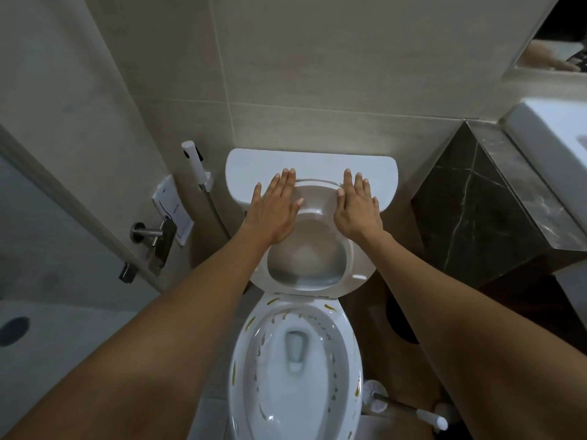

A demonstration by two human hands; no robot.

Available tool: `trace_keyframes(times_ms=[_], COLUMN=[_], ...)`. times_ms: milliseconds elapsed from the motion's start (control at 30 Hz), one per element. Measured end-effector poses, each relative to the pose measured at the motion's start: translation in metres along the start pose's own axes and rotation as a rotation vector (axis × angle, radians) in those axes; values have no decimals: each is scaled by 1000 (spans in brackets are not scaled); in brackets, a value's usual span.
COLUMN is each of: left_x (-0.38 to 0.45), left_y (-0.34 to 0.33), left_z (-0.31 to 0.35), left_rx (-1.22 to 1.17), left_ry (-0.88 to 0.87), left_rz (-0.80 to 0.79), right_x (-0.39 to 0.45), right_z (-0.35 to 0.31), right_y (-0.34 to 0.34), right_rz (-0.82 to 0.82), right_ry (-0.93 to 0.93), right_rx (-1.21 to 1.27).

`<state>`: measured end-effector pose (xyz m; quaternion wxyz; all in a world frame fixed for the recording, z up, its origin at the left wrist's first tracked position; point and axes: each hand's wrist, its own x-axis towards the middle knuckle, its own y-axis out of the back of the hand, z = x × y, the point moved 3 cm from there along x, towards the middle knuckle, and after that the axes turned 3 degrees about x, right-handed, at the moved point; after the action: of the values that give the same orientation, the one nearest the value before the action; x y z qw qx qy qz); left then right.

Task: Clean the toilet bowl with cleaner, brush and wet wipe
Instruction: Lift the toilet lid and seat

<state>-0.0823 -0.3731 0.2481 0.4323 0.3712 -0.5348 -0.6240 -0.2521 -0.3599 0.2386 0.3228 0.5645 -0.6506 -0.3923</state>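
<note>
So both arms are stretched out over the toilet, and the left hand (273, 207) and right hand (357, 207) are laid flat against the raised seat (352, 258), fingers straight and a bit spread, not curled round anything, just pressing on it. The fingertips reach up to where the seat leans on the white cistern (313, 161) against the tiled wall. Below that the toilet bowl (297, 360) sits open, and there are yellowish-brown streaks and dabs dotted round the rim and down the inner wall, with water sitting in the bottom. The toilet brush (409, 408) is lying down on the floor just right of the bowl's base, bristle head near the bowl and white handle end pointing away to the right. I can't spot a cleaner bottle or a wet wipe from where I'm standing. Over on the left wall there's a bidet sprayer (195, 165) hanging in its holder with the hose running down, a white paper holder (173, 209) under it, and a metal door handle (155, 238) on the glass door. On the right is a dark marble counter (476, 198) with the edge of a white sink (552, 134) on top, and a dark round bin (401, 315) tucked in near the floor behind the right forearm.
</note>
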Motion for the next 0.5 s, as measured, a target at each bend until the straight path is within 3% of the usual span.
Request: trace_keyframes(times_ms=[333, 500], left_x=[-13, -54], left_y=[26, 52], left_z=[6, 8], left_rx=[65, 72], left_ry=[42, 89], left_rz=[-28, -84], right_x=[-20, -58], right_z=[0, -5], right_y=[26, 47], right_rz=[73, -57], right_ry=[52, 168], right_rx=[-115, -329])
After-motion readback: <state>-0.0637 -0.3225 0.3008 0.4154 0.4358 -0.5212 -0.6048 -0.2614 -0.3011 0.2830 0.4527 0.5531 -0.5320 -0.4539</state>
